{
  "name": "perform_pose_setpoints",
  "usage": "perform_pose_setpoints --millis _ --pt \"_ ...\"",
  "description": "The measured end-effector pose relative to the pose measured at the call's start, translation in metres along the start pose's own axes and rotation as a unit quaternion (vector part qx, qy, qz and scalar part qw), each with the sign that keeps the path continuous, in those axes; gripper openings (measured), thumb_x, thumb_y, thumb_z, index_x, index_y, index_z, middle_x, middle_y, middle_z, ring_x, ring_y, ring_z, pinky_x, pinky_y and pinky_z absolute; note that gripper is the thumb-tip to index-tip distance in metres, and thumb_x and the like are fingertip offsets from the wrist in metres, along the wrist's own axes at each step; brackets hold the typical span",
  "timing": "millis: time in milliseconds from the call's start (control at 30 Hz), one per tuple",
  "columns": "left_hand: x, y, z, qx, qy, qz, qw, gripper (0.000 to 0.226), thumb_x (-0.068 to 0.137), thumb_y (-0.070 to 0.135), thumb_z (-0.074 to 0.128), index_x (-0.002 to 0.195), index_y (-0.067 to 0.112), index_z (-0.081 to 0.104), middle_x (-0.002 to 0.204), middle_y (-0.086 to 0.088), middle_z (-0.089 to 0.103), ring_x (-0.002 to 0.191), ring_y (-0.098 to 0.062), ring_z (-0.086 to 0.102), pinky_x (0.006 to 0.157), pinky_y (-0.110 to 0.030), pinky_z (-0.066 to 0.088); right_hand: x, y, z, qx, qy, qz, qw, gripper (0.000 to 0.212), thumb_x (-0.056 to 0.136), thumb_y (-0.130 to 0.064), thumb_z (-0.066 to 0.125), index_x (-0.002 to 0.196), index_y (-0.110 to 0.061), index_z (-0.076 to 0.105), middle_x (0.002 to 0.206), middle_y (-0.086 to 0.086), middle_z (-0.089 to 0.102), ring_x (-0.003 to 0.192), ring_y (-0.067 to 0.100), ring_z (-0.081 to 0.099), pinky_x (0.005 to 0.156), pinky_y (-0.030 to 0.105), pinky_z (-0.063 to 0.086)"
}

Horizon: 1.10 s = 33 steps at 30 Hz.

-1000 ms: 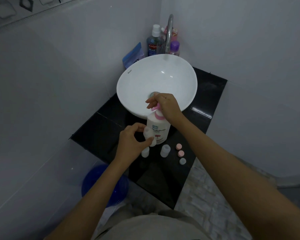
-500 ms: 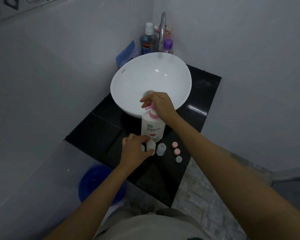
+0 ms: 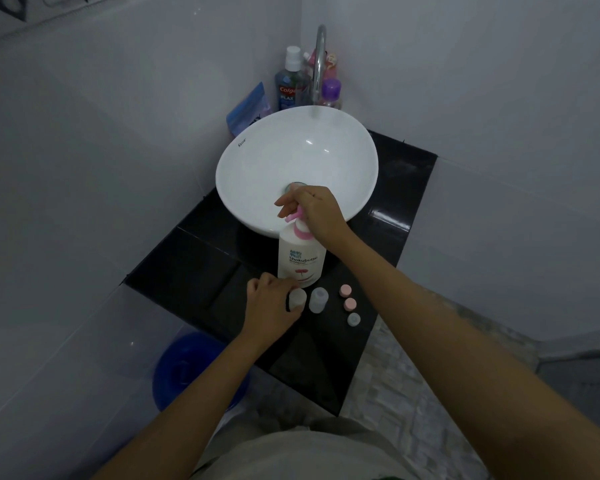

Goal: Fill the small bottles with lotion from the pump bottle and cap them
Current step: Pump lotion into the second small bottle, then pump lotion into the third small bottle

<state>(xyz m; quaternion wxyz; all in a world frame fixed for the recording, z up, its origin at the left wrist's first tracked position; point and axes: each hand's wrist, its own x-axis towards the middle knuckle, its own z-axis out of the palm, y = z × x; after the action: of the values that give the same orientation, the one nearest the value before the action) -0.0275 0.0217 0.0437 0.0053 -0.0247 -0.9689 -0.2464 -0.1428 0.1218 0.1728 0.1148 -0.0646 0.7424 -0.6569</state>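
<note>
left hand: down on the black counter, fingers curled round a small bottle — the bottle stands upright on the counter, its white top showing past the fingertips
right hand: on top of the pump bottle, fingers bent over the pink pump head; index finger sticks out to the left above the nozzle
pump bottle: white, pink collar, upright on the counter, just behind the small bottles and touching or nearly touching the front of the basin — cannot tell which
second small bottle: translucent, upright, uncapped, just right of the held one, not touched by either hand
third small bottle: hidden by the left hand if there at all; cannot tell
caps: three loose on the counter right of the bottles, in a short column — pink cap farthest back, second pink cap in the middle, pale cap nearest the front edge; close together, apart from the bottles
basin: white round bowl sitting on the counter, drain partly covered by the right hand
tap: curved metal spout over the back rim
corner behind basin: mouthwash bottle, purple-capped bottle, blue pouch leaning on the left wall
floor: blue bucket below the counter's left side
</note>
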Motion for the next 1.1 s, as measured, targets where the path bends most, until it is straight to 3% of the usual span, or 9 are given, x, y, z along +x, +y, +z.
perform_pose_setpoints --millis 167,400,767,933,1033,1100 --pt "0.0 0.001 -0.002 0.048 0.008 0.026 0.998 0.044 0.07 0.041 0.066 0.112 0.025 0.061 0.108 0.007 0.066 0.102 -0.016 0.05 0.085 -0.028 0.021 0.001 0.0 0.0 0.001 -0.003 0.005 1.0 0.036 0.095 -0.01 0.04 0.088 0.01 0.068 0.069 0.017 0.062 0.06 0.017 0.062 0.073 0.03 0.05" --pt "0.008 0.015 0.002 0.101 0.034 0.083 0.991 0.048 0.071 0.055 0.061 0.105 0.021 0.067 0.108 0.005 0.069 0.102 -0.018 0.056 0.09 -0.037 0.031 0.001 0.0 -0.001 0.003 -0.008 0.003 1.0 0.037 0.096 -0.011 0.039 0.089 0.011 0.068 0.067 0.015 0.062 0.058 0.015 0.062 0.066 0.02 0.05" --pt "0.014 0.028 0.008 0.123 0.008 0.079 0.989 0.04 0.075 0.054 0.06 0.099 0.024 0.069 0.108 0.005 0.068 0.113 -0.02 0.049 0.104 -0.042 0.025 0.002 0.002 0.0 0.002 -0.006 0.008 1.0 0.038 0.096 -0.014 0.039 0.088 0.01 0.068 0.066 0.012 0.063 0.056 0.012 0.062 0.068 0.022 0.05" --pt "0.009 0.034 0.0 0.024 0.047 0.059 0.997 0.029 0.072 0.046 0.066 0.089 0.023 0.065 0.091 0.008 0.068 0.099 -0.017 0.055 0.095 -0.035 0.031 0.001 0.001 -0.001 0.005 -0.006 0.01 1.0 0.038 0.097 -0.013 0.039 0.089 0.011 0.068 0.066 0.013 0.062 0.06 0.017 0.062 0.072 0.026 0.049" --pt "0.001 0.036 -0.017 -0.115 0.074 0.013 0.991 0.034 0.069 0.044 0.069 0.096 0.024 0.061 0.092 0.011 0.063 0.091 -0.008 0.054 0.09 -0.024 0.03 0.001 0.0 0.0 0.005 -0.006 0.01 1.0 0.037 0.096 -0.013 0.04 0.089 0.01 0.068 0.066 0.012 0.062 0.058 0.014 0.062 0.071 0.025 0.049" --pt "-0.004 0.035 -0.034 -0.236 0.065 -0.037 0.969 0.04 0.067 0.046 0.067 0.101 0.028 0.058 0.096 0.013 0.061 0.092 -0.004 0.054 0.087 -0.025 0.041 0.001 -0.001 -0.001 0.007 -0.011 0.012 1.0 0.037 0.096 -0.012 0.04 0.09 0.01 0.068 0.068 0.014 0.063 0.058 0.013 0.061 0.069 0.022 0.049"
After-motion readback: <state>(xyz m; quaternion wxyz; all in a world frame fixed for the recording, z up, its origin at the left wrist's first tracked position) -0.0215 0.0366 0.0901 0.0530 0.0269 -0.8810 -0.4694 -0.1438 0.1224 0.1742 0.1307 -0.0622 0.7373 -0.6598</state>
